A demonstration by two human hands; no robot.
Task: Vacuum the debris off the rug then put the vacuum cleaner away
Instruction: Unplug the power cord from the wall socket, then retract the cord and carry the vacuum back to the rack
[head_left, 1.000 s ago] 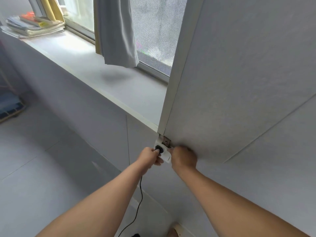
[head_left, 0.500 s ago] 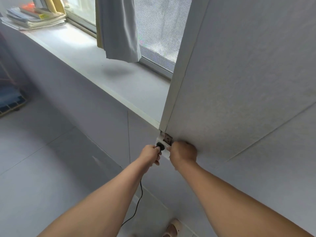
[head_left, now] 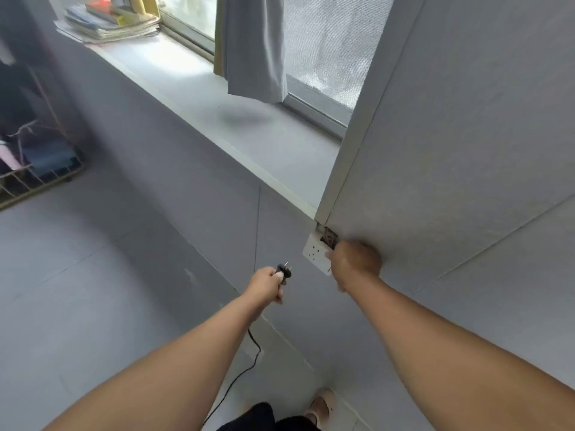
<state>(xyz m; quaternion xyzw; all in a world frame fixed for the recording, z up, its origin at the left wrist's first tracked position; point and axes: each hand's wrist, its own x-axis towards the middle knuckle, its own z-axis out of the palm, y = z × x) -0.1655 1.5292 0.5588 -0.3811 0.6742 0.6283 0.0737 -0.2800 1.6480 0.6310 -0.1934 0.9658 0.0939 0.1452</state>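
Note:
A black plug (head_left: pixel 285 270) with two bare metal prongs sits in my left hand (head_left: pixel 267 284), a short way left of the white wall socket (head_left: pixel 315 253). Its thin black cord (head_left: pixel 245 362) trails down under my left forearm toward the floor. My right hand (head_left: pixel 354 262) presses against the socket plate's right edge, just below the wall corner. The vacuum cleaner and the rug are out of view.
A deep windowsill (head_left: pixel 217 119) runs along the window, with a stack of books and papers (head_left: pixel 112 23) at its far end and a grey curtain (head_left: pixel 255 45) hanging over it. A wire rack (head_left: pixel 37 172) with folded clothes stands on the grey floor at left. My slipper (head_left: pixel 323 405) shows below.
My left hand has pulled the plug out of the socket and drawn it away to the left; the prongs are now exposed. My right hand has stayed on the socket plate.

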